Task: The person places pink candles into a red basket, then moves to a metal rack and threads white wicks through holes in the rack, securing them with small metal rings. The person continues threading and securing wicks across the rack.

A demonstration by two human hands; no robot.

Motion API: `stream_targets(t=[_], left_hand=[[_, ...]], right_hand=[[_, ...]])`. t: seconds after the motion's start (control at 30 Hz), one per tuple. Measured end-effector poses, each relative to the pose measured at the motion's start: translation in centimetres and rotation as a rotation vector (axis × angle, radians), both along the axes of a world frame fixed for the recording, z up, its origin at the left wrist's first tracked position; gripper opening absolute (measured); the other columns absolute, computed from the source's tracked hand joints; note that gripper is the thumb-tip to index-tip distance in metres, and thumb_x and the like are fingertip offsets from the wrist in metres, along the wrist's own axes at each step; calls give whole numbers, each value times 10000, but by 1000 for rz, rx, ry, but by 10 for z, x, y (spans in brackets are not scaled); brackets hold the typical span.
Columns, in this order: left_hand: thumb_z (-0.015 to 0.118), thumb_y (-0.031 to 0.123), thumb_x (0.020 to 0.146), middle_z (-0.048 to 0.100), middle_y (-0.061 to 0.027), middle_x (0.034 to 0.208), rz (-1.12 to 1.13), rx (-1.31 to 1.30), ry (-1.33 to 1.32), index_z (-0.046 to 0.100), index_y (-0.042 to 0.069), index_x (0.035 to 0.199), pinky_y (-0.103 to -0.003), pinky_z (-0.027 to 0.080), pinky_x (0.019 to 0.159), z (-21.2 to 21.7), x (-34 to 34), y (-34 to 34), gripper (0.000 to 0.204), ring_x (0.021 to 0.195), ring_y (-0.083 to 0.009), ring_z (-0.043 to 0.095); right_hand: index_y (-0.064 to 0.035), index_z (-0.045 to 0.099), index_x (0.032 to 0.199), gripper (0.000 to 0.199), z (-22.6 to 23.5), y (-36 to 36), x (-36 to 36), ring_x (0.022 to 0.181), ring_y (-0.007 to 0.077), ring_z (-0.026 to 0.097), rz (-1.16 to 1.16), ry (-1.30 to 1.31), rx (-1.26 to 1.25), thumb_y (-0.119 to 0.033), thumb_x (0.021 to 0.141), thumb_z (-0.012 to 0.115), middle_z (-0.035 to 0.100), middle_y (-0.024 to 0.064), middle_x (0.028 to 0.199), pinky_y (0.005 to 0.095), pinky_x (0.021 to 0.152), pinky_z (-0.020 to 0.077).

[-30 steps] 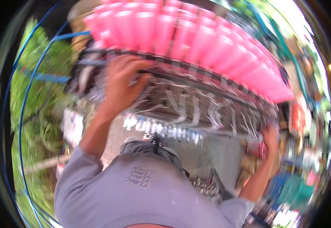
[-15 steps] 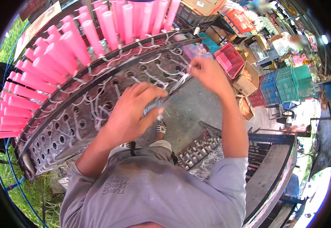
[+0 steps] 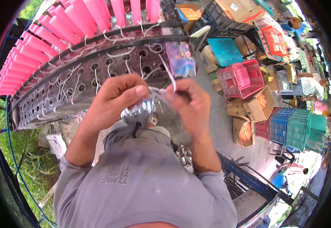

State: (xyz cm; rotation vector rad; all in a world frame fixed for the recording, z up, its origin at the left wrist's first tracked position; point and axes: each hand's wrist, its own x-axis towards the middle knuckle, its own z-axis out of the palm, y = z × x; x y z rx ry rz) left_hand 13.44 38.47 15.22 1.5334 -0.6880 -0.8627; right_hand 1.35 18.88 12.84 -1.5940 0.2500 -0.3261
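My left hand (image 3: 114, 98) and my right hand (image 3: 190, 102) meet in front of my chest, both pinching a thin white cord (image 3: 168, 74) and a small clear plastic piece (image 3: 156, 93). Just beyond them curves a perforated metal rack (image 3: 70, 87) with white cords hanging from its holes. Rows of bright pink tubes (image 3: 47, 32) stand out along its upper rim. A clear bag of small pink and blue pieces (image 3: 180, 59) hangs at the rack's right end. My grey shirt fills the lower picture.
To the right stand a pink crate (image 3: 241, 78), cardboard boxes (image 3: 251, 108), and blue and green crates (image 3: 294, 127) on concrete ground. A person in white (image 3: 310, 85) is far right. Grass (image 3: 25, 159) lies to the left; a blue metal frame (image 3: 249, 178) runs at lower right.
My view swung from the rack's right side to its left end. Both hands came down off the rack and drew together in front of me around a cord.
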Motion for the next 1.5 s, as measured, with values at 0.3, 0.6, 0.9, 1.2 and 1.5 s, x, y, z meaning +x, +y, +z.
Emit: stream_targets(t=[0.3,0.6,0.9,1.2,1.5], left_hand=[[578,341,1062,676,-49,801,34,-8,410,646,7,1045,-232,512,588,-18,-24,-22,342,676,-108,663],[674,-35,873,684,-117,865,350,76,-898,639,25,968,-357,538,689,10,11,-35,118,786,-268,692],[710,-84,899,723,-98,988,617,-219,-733,628,19,971,-291,568,775,-34,16,-58,150,886,-139,695],[772,2,788,667,-115,891,408,-99,-1444,657,17,981,-383,546,679,-20,39,-60,225,774,-312,671],[622,89,869,620,-140,850,295,99,-1378,568,62,961,-481,504,683,1,96,-78,110,802,-383,638]], right_hand=[[-55,678,961,248,-5,-16,-4,848,281,645,260,-410,-716,23,744,768,671,67,936,377,740,543],[-37,646,972,126,-9,-18,70,756,189,673,181,-184,-233,4,888,730,714,88,897,308,671,535],[-16,663,1053,102,0,-16,80,688,69,621,137,-135,44,-107,1008,668,703,19,845,231,596,508],[23,663,1046,151,20,-35,93,614,77,558,216,67,-85,-110,1038,591,657,28,754,258,546,454],[-1,674,1042,111,32,-62,106,661,277,673,26,-179,-690,-73,965,640,706,133,814,392,636,525]])
